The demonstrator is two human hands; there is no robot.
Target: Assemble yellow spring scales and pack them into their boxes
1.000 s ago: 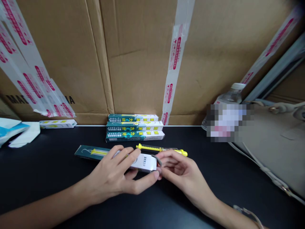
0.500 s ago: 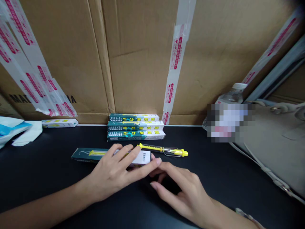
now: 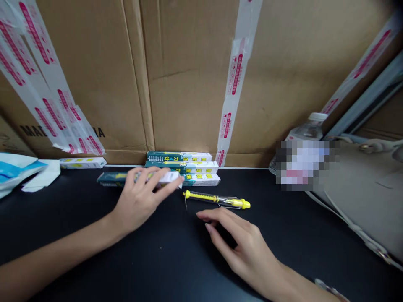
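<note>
My left hand (image 3: 138,199) is closed over a long, slim green-and-white box (image 3: 111,178), its fingers across the top. The box is slightly blurred and lies in front of several similar boxes (image 3: 203,180) lined up against the cardboard, hiding part of them. A yellow tubular spring scale (image 3: 201,196) with a clear barrel and a thin metal hook rests on the black table. My right hand (image 3: 244,243) is just in front of the spring scale, touching nothing. Its thumb and forefinger are curved and a little apart.
Behind the table (image 3: 151,272) stands a large taped cardboard carton (image 3: 185,105). A plastic bottle (image 3: 310,130) and a beige bag (image 3: 362,188) are at the right. Far left lie a blue-and-white packet (image 3: 19,170) and another slim box (image 3: 83,162).
My left hand has carried the box away from me and to the left, toward the other boxes. My right hand has come off the box's end and stays near the same spot.
</note>
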